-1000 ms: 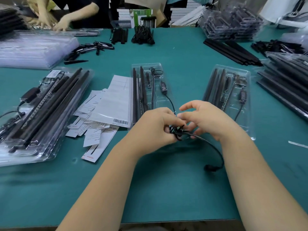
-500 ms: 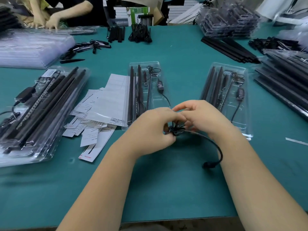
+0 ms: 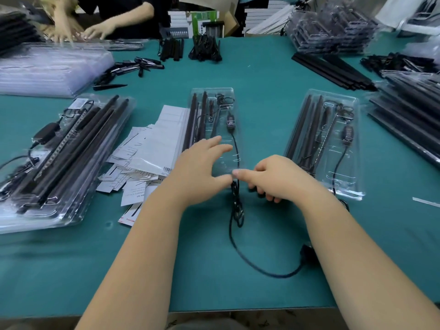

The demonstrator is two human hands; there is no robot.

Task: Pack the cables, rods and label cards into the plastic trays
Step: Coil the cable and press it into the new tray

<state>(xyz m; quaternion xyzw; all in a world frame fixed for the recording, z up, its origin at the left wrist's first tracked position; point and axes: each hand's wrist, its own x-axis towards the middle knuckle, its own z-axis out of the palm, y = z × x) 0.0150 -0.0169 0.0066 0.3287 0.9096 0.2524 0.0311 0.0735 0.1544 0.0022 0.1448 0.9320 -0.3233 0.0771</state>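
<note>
Cable [image 3: 234, 203] is the thing in play, a thin black lead running out of the middle tray [image 3: 228, 160] at 12 o'clock, bunching in a small coil just under both hands, then trailing toward 5 o'clock to a chunky plug [image 3: 308, 253] lying on the green table [image 3: 71, 270]. My guess is it's light and floppy with a bit of springy memory, so the coil will want to unwind; better to pinch the bunched part than the loose tail, and the plug end will just drag along.

Left hand [image 3: 202, 167] has its fingers spread and relaxed over the tray's near end, thumb reaching toward the cable. Right hand [image 3: 278, 178] has its index finger pointing at the cable top and the rest curled under; can't tell if it's gripping anything.

Compared with half a second back, both hands were pinched tight together round the little bundle, and now they've parted, with the coil hanging longer below them.
</note>
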